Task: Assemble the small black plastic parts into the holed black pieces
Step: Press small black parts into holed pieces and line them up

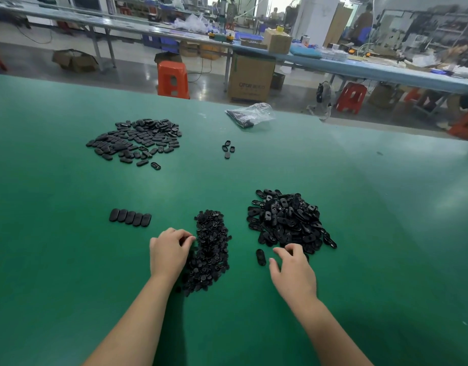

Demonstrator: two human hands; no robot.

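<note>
the heap of small parts (210,249) runs in a long strip on the green counter (69,260), and the left hand (169,250) lies at its left edge, fingers curled with the tips touching the heap; whether they pinch a part cannot be told. the heap of holed pieces (288,220) sits just right of the strip, a narrow green gap between them. the right hand (293,268) rests at that heap's near edge, fingers bent and spread, the tips on the nearest pieces; its grasp cannot be told either. one loose holed piece (261,257) lies flat just left of the right hand's thumb, apart from it.

left of the left hand a row of five oval pieces (130,217) lies side by side. farther back, a wide scatter of oval pieces (138,141) lies on the left, a few loose pieces (228,149) near the middle, and a clear plastic bag (250,114) by the far edge. the counter's right side and near part are bare green. beyond the far edge stand an orange stool (172,79) and a cardboard box (250,77).
</note>
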